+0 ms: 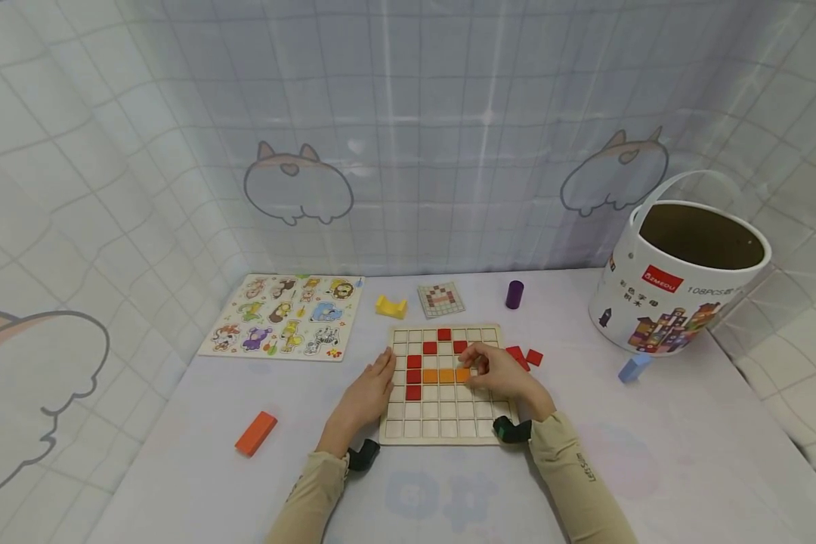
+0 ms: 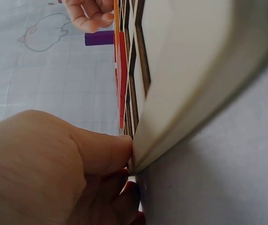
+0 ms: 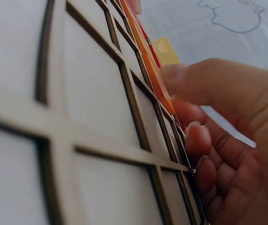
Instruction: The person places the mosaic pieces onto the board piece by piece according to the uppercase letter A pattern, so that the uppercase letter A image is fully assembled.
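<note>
A white table [image 1: 653, 468] fills the foreground, its top faintly printed with a pale blue figure near the front edge. Behind the table and to either side of it hangs a pale curtain [image 1: 415, 151] with a grid pattern and cartoon animal outlines, closing the space in. The light is soft and even.

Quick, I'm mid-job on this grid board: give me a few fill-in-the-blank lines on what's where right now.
1. The right hand places an ____ tile on the grid board.
2. The left hand rests on the board's ____ edge.
3. The purple cylinder stands ____ the board.
4. The white bucket is ____ of blocks.

Missing words: orange; left; behind; empty
</note>
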Available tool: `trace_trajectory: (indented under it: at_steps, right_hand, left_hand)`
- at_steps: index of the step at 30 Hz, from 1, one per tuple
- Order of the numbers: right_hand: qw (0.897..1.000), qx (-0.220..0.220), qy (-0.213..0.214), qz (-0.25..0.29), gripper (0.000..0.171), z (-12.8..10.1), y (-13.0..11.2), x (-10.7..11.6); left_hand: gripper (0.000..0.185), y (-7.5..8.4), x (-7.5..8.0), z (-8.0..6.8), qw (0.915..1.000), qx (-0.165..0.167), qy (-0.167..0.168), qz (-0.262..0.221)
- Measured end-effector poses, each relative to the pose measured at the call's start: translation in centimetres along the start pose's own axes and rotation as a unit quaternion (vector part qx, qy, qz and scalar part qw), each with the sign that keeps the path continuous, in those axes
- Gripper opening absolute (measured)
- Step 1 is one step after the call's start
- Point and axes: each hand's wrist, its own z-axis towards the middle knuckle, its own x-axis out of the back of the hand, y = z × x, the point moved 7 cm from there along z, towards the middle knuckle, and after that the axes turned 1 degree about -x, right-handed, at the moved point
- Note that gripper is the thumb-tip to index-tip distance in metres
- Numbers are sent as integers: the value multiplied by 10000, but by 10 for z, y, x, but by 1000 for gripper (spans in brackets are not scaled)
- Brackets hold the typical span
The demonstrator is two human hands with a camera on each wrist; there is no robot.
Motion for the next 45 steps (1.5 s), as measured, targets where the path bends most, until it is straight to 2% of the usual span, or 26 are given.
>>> trace_trajectory:
  at_steps: [5, 9, 13, 18, 23, 29, 36, 45]
  right_hand:
    - [9985, -75, 174, 514, 27, -2, -1, 9]
    - [9952, -63, 374, 899, 28, -5, 0, 22]
    - [9921, -153, 776, 973, 30, -13, 8, 43]
    - [9860, -436, 1405, 791, 34, -30, 26, 75]
    - [9799, -701, 1719, 727, 39, -48, 45, 98]
    - [9808, -898, 1630, 588, 44, -61, 62, 107]
    - [9870, -955, 1241, 373, 47, -58, 67, 99]
    - [9848, -941, 1460, -18, 40, -53, 67, 97]
  left_hand:
    - [51, -1, -1, 0, 9998, -181, 94, 33]
    - [51, -1, -2, 0, 9998, -175, 91, 30]
    - [52, -1, -1, 0, 9999, -130, 76, 14]
    - [52, -1, -1, 0, 10000, -87, 40, -16]
    - [52, -2, -1, 1, 10000, -36, 12, 12]
    - [52, -2, -2, 1, 10000, -47, 5, 12]
    - [52, -2, -2, 1, 10000, -86, 3, 26]
    - [52, -2, -2, 0, 9999, -107, -7, 52]
